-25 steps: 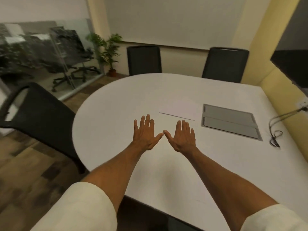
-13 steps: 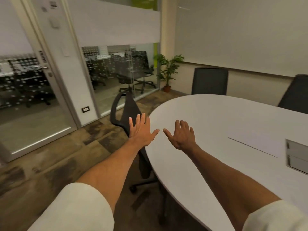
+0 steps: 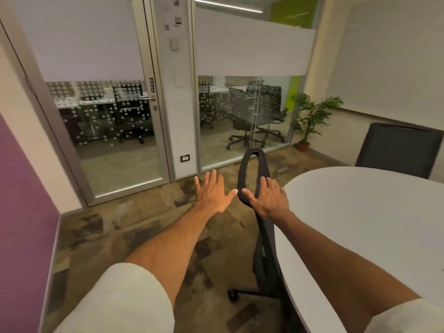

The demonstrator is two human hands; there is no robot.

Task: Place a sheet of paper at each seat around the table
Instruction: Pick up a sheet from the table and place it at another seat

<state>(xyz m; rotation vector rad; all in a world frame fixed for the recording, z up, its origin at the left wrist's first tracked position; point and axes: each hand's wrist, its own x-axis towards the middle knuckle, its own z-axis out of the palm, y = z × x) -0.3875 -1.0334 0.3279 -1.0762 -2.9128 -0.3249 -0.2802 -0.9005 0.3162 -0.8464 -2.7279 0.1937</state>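
Both hands are stretched out flat in front of me, palms down, fingers spread, holding nothing. My left hand (image 3: pixel 212 192) hovers over the floor. My right hand (image 3: pixel 270 198) hovers in front of the black chair (image 3: pixel 249 174) that stands at the rounded left end of the white table (image 3: pixel 360 212). No sheet of paper shows in this view. A second dark chair (image 3: pixel 398 150) stands at the table's far side on the right.
A glass door (image 3: pixel 103 121) and a glass wall (image 3: pixel 245 116) face me, with office chairs behind them. A potted plant (image 3: pixel 310 121) stands in the far corner. A purple wall (image 3: pixel 21 212) is on the left. Patterned floor (image 3: pixel 125 236) lies between me and the door.
The view has swung left, away from the table top. The paper and the grey panel on the table have left the view; the door has come in. Both hands stay flat and outstretched.
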